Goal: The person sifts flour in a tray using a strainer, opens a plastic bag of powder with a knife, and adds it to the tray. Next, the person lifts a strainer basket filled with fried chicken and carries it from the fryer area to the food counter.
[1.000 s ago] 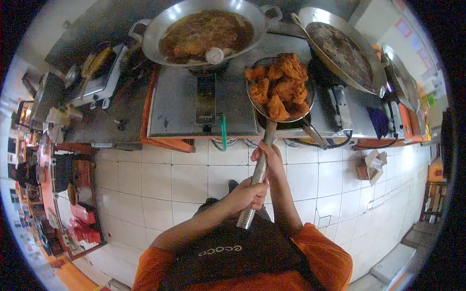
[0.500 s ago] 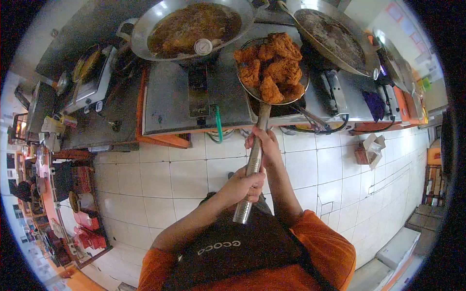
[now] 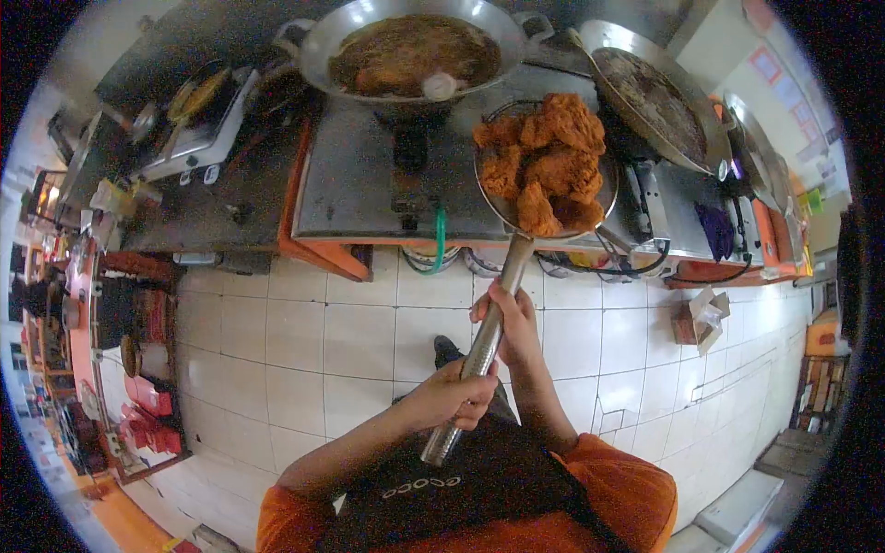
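A long-handled metal strainer [image 3: 495,218] holds several pieces of browned fried chicken [image 3: 562,170]. My right hand [image 3: 513,323] is wrapped around the upper part of its thick metal handle [image 3: 479,355]. Lower down, close to the apron, my left hand [image 3: 454,396] grips the same handle. The basket is over the front of the steel counter [image 3: 355,175], between two woks. On the left stands a wok [image 3: 318,55] of bubbling brown oil, with a small round white-and-silver object at its near side. Dark, foamy oil fills the wok [image 3: 604,83] on the right.
A green hose [image 3: 440,241] hangs over the counter's front edge. Farther left sits a small stove [image 3: 198,138] with a pan. An opened cardboard box [image 3: 690,324] lies on the tiled floor [image 3: 359,341]. A purple cloth [image 3: 714,230] hangs at the right.
In view, the strainer with the chicken, the counter and the woks have shifted down and to the right. The handle tilts more. Both hands keep their hold on it.
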Tool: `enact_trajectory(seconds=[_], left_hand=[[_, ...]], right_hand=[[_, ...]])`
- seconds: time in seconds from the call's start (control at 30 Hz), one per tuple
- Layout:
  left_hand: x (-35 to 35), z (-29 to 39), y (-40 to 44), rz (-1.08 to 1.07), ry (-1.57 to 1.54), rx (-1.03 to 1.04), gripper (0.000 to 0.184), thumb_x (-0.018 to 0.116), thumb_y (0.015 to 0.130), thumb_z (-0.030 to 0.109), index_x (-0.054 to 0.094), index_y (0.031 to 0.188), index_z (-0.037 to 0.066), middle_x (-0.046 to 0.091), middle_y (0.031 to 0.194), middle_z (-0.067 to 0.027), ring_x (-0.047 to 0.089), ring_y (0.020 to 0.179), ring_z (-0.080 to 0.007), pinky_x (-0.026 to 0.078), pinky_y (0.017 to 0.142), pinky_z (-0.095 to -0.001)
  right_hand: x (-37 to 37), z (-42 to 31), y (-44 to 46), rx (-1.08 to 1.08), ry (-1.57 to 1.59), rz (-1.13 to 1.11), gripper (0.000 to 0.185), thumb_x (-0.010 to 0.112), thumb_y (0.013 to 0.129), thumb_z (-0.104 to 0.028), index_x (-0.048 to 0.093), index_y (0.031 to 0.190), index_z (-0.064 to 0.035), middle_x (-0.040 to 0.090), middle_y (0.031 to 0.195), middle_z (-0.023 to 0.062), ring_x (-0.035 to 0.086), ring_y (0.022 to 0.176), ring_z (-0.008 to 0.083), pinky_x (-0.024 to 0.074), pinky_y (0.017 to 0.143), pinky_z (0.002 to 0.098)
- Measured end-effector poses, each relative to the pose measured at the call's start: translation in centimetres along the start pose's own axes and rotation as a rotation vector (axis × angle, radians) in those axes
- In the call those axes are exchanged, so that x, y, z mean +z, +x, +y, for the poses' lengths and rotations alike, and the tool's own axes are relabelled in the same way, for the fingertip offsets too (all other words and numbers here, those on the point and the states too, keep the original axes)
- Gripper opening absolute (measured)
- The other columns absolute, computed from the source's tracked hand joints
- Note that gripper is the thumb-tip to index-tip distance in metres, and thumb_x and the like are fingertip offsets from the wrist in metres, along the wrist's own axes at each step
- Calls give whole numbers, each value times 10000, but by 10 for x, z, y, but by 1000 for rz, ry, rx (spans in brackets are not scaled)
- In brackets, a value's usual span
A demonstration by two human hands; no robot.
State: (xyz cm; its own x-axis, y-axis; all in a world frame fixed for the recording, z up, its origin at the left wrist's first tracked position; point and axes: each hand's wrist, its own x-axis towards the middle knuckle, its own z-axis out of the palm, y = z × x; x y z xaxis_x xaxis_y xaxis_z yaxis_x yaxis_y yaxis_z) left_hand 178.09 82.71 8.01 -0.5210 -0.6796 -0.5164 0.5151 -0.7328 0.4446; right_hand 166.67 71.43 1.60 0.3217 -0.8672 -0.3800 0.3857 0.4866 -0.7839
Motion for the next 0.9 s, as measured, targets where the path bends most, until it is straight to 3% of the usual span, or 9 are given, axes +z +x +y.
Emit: enact_trajectory(seconds=[0.07,0.17,0.27,0.37,0.5,0.9], left_hand=[[1,-15,-25,-10,-23,-1,135,535,959,185,436,1035,132,389,686,57,343,484,-38,309,421,-228],[-10,-47,-64,26,-23,28,260,569,947,223,437,1149,126,413,656,41,359,465,-63,304,398,-238],[-21,-86,-103,-1,-94,59,264,571,949,227,448,1154,118,423,664,43,368,467,-63,305,399,-237],[-25,-118,-154,19,-56,105,138,528,966,180,434,1053,128,391,689,44,353,488,-45,314,421,-232],[-49,-177,-225,52,-30,269,171,555,936,185,437,1034,108,396,682,38,369,491,-55,336,417,-244],[-138,-326,-453,340,-227,669,215,561,900,183,421,1050,116,406,698,31,376,501,-69,349,419,-240]], right_hand=[[8,9,-26,23,-9,-12,191,555,936,-190,477,1000,-27,550,657,82,562,638,205,469,639,346],[26,29,-65,37,-31,-21,192,554,939,-198,475,994,-32,554,663,84,562,652,205,466,646,345],[42,56,-106,42,-81,-52,205,559,941,-214,473,996,-36,557,666,86,558,655,203,465,650,342],[64,92,-147,19,-100,-115,219,575,939,-234,496,945,-30,563,672,87,555,643,201,465,642,342],[105,146,-204,21,-178,-184,264,577,942,-249,525,819,-21,551,662,74,553,638,200,460,632,347],[286,340,-344,176,-381,-705,286,511,967,-245,540,782,-29,561,640,81,559,624,194,462,641,327]])
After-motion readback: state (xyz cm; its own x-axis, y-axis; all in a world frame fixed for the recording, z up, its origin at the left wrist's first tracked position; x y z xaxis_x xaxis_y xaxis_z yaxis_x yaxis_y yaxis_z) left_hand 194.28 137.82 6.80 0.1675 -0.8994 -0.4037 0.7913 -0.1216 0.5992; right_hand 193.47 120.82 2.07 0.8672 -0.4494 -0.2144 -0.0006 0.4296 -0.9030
